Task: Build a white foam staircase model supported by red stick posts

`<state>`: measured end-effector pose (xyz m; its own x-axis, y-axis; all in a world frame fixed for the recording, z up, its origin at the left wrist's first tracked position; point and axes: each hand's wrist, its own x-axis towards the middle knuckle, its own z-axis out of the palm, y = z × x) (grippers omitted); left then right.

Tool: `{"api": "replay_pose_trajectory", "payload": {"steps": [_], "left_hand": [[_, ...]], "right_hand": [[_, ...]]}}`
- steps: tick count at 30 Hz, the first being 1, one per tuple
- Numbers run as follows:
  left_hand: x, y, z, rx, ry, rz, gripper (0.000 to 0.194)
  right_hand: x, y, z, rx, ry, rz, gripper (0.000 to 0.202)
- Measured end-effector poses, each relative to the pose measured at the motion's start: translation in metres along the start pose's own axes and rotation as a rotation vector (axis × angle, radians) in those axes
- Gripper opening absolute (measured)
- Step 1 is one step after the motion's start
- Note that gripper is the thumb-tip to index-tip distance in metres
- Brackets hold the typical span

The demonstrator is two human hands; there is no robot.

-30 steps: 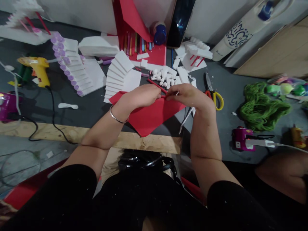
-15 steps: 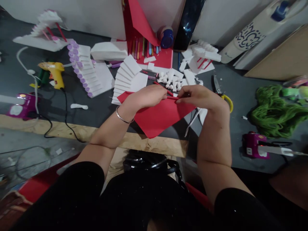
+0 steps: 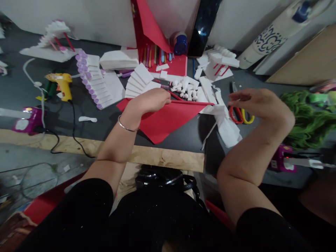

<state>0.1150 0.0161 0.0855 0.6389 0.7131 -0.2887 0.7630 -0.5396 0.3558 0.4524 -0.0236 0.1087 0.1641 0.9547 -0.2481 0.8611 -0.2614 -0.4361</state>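
Low white strips [image 3: 228, 130], passable from above, lie between the right hand [image 3: 262, 104] and red sheet [image 3: 168, 120].

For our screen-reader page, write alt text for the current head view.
A person's left hand holds a red sheet, its far edge apparently rolled, on a dark table, while the right hand is near scissors. White stepped pieces and a yellow glue gun lie around.

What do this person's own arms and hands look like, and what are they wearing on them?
Both the left hand and right hand are ungloved. A thin, silver-coloured bracelet circles the left wrist; none shows on the right. Short black sleeves leave the forearms bare.
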Motion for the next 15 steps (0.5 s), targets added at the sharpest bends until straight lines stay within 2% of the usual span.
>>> {"api": "replay_pose_trajectory", "payload": {"steps": [2, 4, 6, 9, 15], "left_hand": [[0.003, 0.002, 0.001, 0.001, 0.004, 0.033, 0.036], [0.005, 0.006, 0.0, -0.004, 0.001, 0.053, 0.035], [0.005, 0.01, -0.002, -0.009, -0.014, 0.041, 0.034], [0.006, 0.012, -0.004, -0.013, -0.021, 0.033, 0.034], [0.009, 0.011, -0.001, -0.039, -0.021, 0.044, 0.035]], "right_hand": [[0.002, -0.005, 0.01, 0.051, 0.036, -0.148, 0.031], [0.008, -0.014, 0.024, 0.162, -0.061, -0.342, 0.037], [0.014, -0.023, 0.038, 0.21, -0.201, -0.462, 0.041], [0.021, -0.03, 0.049, 0.201, -0.302, -0.512, 0.043], [0.021, -0.026, 0.046, 0.161, -0.304, -0.502, 0.042]]}}
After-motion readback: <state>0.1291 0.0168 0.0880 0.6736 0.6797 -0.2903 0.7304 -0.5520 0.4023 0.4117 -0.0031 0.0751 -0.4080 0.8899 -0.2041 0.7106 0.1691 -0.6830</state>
